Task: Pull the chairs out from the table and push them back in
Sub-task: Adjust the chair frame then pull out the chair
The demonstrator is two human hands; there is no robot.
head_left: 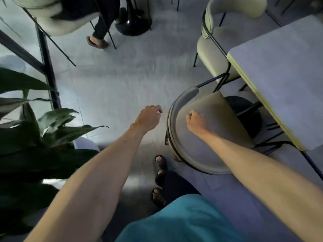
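No brand, label or writing can be read anywhere. The near chair (206, 130) sits at 3 o'clock of centre, seat partly tucked under the desk (283, 70), whose far side is cut off by the frame's right edge. The right hand (195, 122) hovers over the seat, fingers curled into a loose fist, gripping nothing. The left hand (148, 117) hangs just left of the curved backrest, apart from it, fingers bent and loosely spread. A 2nd chair (220, 39) stands at 1 o'clock. Dark plant leaves (35, 130) fill 9 o'clock.
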